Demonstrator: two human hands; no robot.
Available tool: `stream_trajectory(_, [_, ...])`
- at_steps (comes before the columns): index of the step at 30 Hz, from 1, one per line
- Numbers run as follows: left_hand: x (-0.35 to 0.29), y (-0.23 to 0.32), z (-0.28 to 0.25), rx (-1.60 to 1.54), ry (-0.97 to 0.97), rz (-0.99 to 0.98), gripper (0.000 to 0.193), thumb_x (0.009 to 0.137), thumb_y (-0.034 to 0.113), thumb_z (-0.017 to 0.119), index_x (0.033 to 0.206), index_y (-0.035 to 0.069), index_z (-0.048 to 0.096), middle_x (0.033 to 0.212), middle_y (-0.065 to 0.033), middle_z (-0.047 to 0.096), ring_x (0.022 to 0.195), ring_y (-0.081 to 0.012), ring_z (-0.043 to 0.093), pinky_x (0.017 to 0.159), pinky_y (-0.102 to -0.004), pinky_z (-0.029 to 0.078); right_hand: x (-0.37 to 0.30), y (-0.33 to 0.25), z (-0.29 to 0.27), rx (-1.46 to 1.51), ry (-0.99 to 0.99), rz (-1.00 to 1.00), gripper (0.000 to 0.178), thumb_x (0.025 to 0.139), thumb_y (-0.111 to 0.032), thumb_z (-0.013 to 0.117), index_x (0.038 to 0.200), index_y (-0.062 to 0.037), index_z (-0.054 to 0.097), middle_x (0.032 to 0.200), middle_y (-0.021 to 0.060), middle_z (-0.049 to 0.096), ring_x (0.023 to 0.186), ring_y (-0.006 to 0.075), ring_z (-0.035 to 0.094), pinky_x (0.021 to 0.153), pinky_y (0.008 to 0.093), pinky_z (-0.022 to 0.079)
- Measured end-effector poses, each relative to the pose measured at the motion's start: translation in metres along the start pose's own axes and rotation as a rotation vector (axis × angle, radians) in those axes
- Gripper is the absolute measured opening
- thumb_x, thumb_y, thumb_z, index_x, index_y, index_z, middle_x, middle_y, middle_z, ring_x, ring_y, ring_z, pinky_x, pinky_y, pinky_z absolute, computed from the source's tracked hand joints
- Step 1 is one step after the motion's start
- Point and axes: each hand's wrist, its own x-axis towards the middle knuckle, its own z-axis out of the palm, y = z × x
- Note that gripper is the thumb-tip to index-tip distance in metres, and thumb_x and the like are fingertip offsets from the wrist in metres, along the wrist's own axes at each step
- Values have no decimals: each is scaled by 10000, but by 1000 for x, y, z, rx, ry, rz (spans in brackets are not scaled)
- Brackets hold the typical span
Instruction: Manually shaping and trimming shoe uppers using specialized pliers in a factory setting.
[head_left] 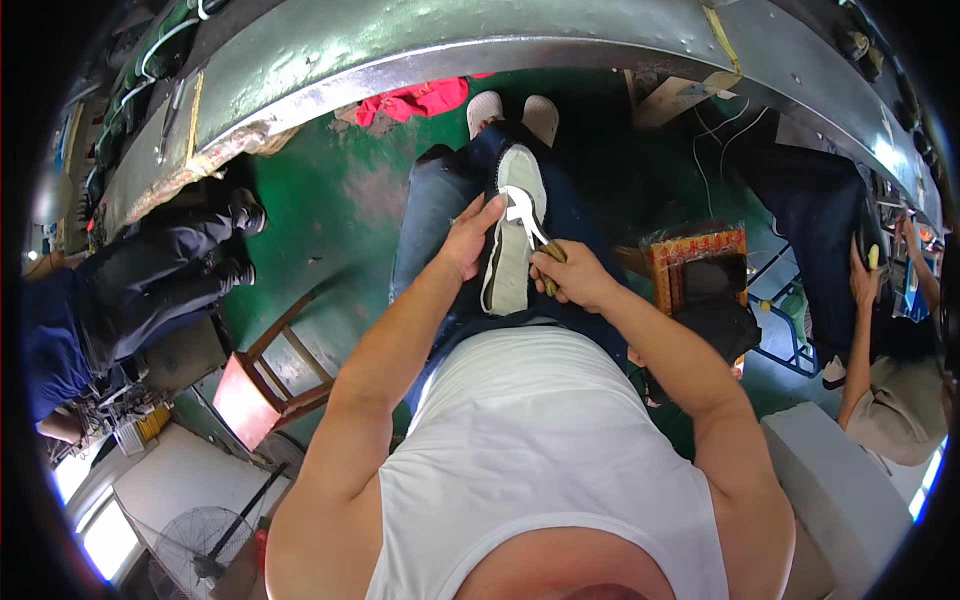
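Over my lap lies a shoe (pixel 512 268) with its pale grey underside up and a dark rim around it, toe end pointing away from me. My left hand (pixel 474 235) is closed on the shoe's left edge, near its middle. In my right hand (pixel 575 273) is a pincer-like tool (pixel 551 254) with brownish handles. Its bright whitish head lies over the middle of the underside; glare hides whether it grips the material. The fingers of my right hand wrap round the handles beside the shoe's right edge.
A metal-topped bench (pixel 450 45) curves across the far side. Red cloth (pixel 415 100) lies on the green floor. A wooden chair (pixel 285 375) stands at left, a patterned box (pixel 690 262) at right. Co-workers sit on both sides; a fan (pixel 205 555) is at lower left.
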Motion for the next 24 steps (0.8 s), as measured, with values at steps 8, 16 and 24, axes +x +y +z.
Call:
stream_trajectory(8, [-9, 24, 40, 216, 91, -45, 535, 878, 256, 685, 1290, -39, 515, 1143, -140, 651, 1015, -240, 654, 873, -388, 532, -10, 11, -58, 431, -367, 114, 338, 981, -244, 598, 1160, 41, 567, 942, 81, 634, 831, 169, 664, 510, 233, 553])
stream_trajectory(16, [7, 16, 40, 414, 177, -64, 517, 868, 274, 678, 1256, -39, 537, 1100, -158, 663, 937, -244, 679, 811, -376, 548, -31, -57, -62, -482, 153, -378, 420, 1029, -371, 448, 946, 11, 602, 732, 90, 638, 663, 181, 644, 540, 327, 477])
stream_trajectory(24, [15, 12, 32, 564, 164, -41, 604, 801, 226, 777, 1263, -48, 501, 1072, -169, 664, 896, -252, 691, 771, -391, 576, 4, -47, -59, -964, 190, -436, 420, 1006, -345, 472, 899, 42, 594, 777, 242, 629, 725, 387, 615, 687, 446, 481])
